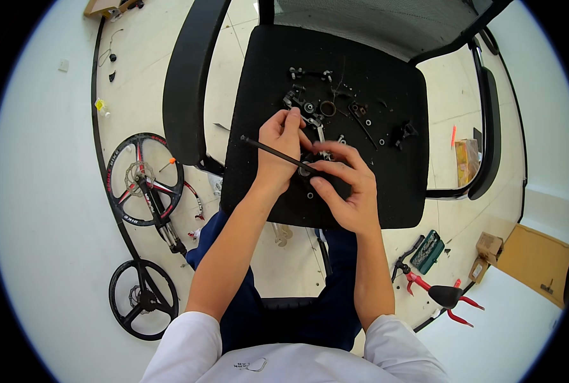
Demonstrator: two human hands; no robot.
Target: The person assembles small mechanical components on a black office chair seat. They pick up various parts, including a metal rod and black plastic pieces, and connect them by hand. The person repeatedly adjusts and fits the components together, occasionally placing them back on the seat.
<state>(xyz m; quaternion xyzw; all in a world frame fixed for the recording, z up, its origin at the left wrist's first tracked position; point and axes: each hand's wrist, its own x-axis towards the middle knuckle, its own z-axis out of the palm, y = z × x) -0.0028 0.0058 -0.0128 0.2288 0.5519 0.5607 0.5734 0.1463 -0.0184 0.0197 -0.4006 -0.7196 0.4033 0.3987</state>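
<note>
Left hand (278,143) at frame centre, fingers closed around a thin black rod (268,150) slanting up-left past the knuckles. Right hand (345,191) just beside it, fingertips pinched on a small dark part (307,171) at the rod's lower end. Both over the black chair seat (399,191), small metal parts (326,108) scattered toward its upper edge, bare fabric toward the right and lower rims. Bicycle wheels (144,182) on the floor, lower left; red-handled pliers (447,297) lower right.
</note>
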